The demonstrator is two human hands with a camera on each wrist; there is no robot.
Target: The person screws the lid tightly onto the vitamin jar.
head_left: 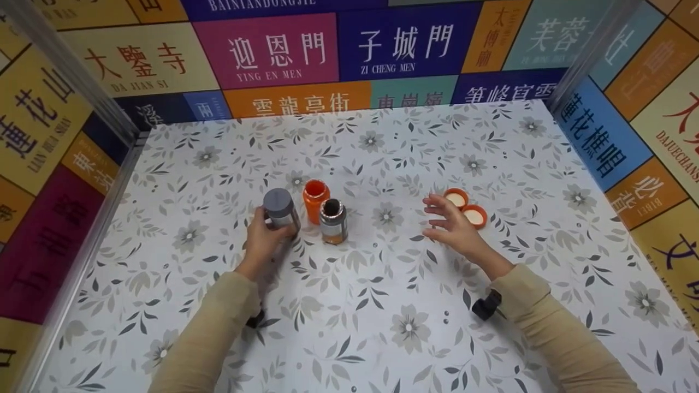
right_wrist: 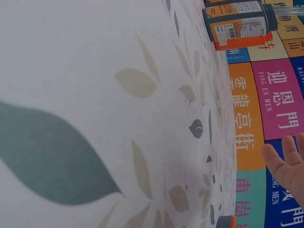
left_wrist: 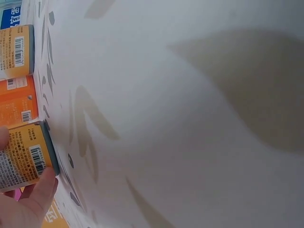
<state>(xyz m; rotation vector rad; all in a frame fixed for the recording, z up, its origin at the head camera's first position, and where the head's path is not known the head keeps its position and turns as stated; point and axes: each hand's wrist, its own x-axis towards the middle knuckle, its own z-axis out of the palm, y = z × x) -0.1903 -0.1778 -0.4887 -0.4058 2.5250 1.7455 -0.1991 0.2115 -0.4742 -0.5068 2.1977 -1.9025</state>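
In the head view my left hand (head_left: 265, 240) grips a bottle with a grey cap (head_left: 278, 203), thumb on the near side. Its orange printed label (left_wrist: 23, 154) and barcode show in the left wrist view. Just right of it stand an uncapped orange bottle (head_left: 315, 202) and an uncapped grey bottle (head_left: 333, 222), both with shiny rims. My right hand (head_left: 456, 232) holds nothing, its fingers spread and lightly bent. Beside those fingers lie two round lids with orange rims and cream insides, a far lid (head_left: 456, 197) and a near lid (head_left: 475, 216).
A white tabletop (head_left: 349, 295) with grey leaves and flowers lies under everything. Colourful panels with large lettering (head_left: 267, 52) rise at the back and both sides. A black strap-like piece (head_left: 486, 305) sits at my right wrist.
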